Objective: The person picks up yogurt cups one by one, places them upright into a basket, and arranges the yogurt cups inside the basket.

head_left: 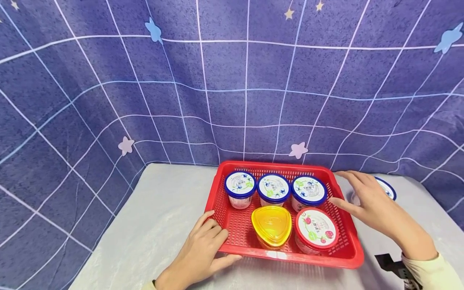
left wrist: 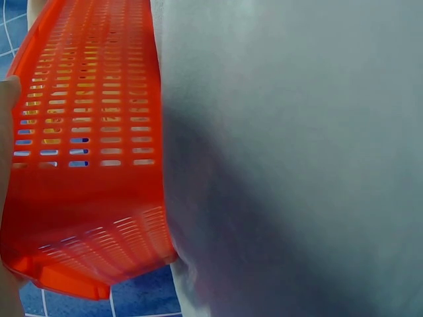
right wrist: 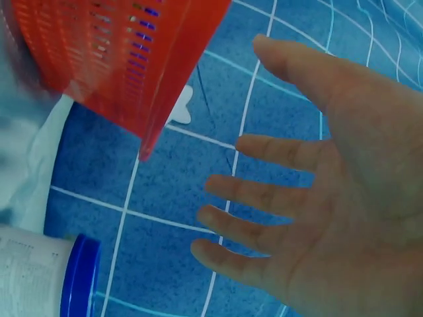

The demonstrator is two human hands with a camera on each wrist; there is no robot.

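A red slotted plastic basket (head_left: 315, 259) stands on the table, tilted edge-on in the left wrist view. My left hand (head_left: 199, 251) grips its front left corner, fingers bent over the rim and thumb along the front. Inside, three white tubs with blue lids (head_left: 240, 183) (head_left: 273, 188) (head_left: 309, 190) line the back. A yellow translucent three-sided container (head_left: 272, 225) and a red-lidded tub (head_left: 317, 227) sit in front of them. My right hand (head_left: 377, 205) hovers by the basket's right side, fingers spread and holding nothing; the right wrist view shows its palm (right wrist: 357, 191) apart from the basket.
Another blue-lidded tub (head_left: 386, 188) stands on the table right of the basket, partly hidden behind my right hand. A pale cloth (head_left: 145, 217) covers the table. Behind it hangs a blue curtain (head_left: 232, 104) with a grid and stars.
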